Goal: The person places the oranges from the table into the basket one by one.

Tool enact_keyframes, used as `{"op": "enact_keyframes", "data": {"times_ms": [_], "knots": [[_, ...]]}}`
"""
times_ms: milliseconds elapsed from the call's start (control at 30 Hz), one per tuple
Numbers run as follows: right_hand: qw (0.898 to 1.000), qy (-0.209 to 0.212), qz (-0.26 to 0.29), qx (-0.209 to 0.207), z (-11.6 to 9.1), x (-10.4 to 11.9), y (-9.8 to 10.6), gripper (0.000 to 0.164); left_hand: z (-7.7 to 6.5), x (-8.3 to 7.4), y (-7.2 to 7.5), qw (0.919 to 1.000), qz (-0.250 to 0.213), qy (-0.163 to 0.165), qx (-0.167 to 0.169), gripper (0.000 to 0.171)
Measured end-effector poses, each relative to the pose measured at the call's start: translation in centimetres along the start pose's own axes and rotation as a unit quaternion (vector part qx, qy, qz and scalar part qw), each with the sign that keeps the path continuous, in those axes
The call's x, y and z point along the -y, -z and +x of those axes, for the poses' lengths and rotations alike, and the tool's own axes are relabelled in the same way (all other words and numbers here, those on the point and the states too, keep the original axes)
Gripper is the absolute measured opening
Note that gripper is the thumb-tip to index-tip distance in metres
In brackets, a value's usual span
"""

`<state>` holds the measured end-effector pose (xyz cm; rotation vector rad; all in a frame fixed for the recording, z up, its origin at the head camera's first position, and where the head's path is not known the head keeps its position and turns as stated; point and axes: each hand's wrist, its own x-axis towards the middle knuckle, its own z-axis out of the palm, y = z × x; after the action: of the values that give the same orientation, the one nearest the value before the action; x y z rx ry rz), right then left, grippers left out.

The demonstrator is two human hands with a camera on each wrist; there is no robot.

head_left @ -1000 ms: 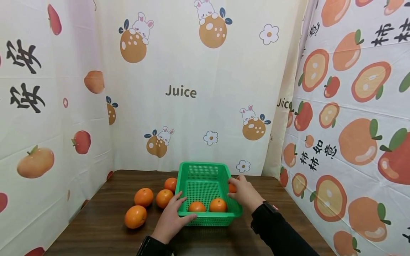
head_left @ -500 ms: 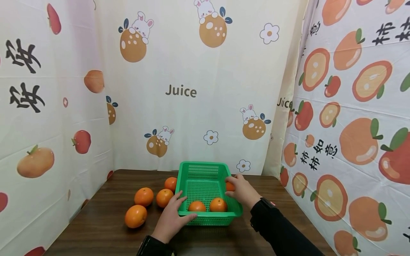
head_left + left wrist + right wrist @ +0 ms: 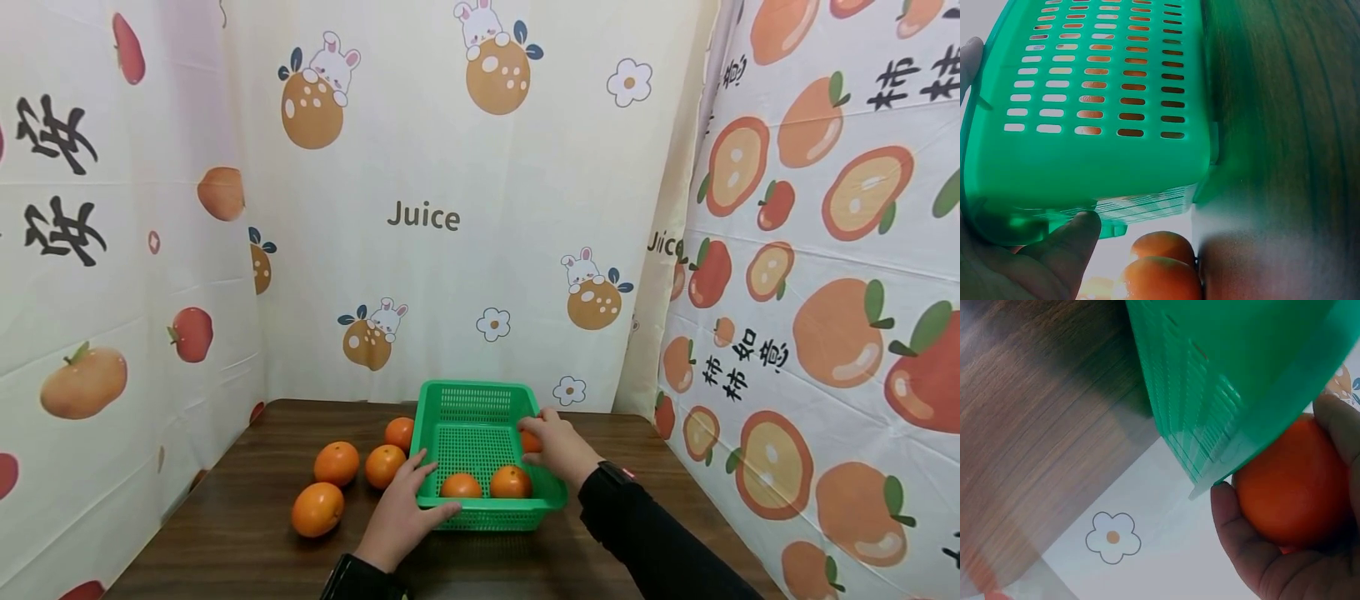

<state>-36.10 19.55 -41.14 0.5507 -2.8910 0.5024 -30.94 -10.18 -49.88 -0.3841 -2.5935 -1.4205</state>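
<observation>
A green perforated plastic basket stands on the brown table, with two oranges, one left and one right, lying at its near end. At the near left corner, my left hand holds the basket, thumb at the front rim and fingers along the left side. My right hand grips another orange at the right rim; in the head view most of that fruit is hidden behind the fingers. The right wrist view shows thumb and fingers on either side of it, close against the rim.
Several loose oranges sit on the table left of the basket, the closest beside its left wall. Printed cloth hangs behind the table and along both sides.
My right hand has shifted slightly left with the orange, from the outer side of the right rim to over it. The left hand and the basket stay where they were.
</observation>
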Motion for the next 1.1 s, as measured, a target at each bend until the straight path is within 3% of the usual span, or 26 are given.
{"op": "enact_keyframes", "data": {"times_ms": [367,700,1100], "knots": [[0.998,0.033,0.033,0.040,0.9,-0.7,-0.1,0.041,0.1,0.0,0.0,1.0000,0.002,0.001,0.001,0.082],[0.995,0.016,0.049,0.080,1.6,-1.0,-0.5,0.043,-0.1,-0.1,0.0,1.0000,0.002,0.003,-0.003,0.082],[0.996,-0.006,0.050,0.079,1.7,-0.9,-0.9,0.048,-0.1,-0.1,0.1,1.0000,0.004,0.004,0.001,0.082]]}}
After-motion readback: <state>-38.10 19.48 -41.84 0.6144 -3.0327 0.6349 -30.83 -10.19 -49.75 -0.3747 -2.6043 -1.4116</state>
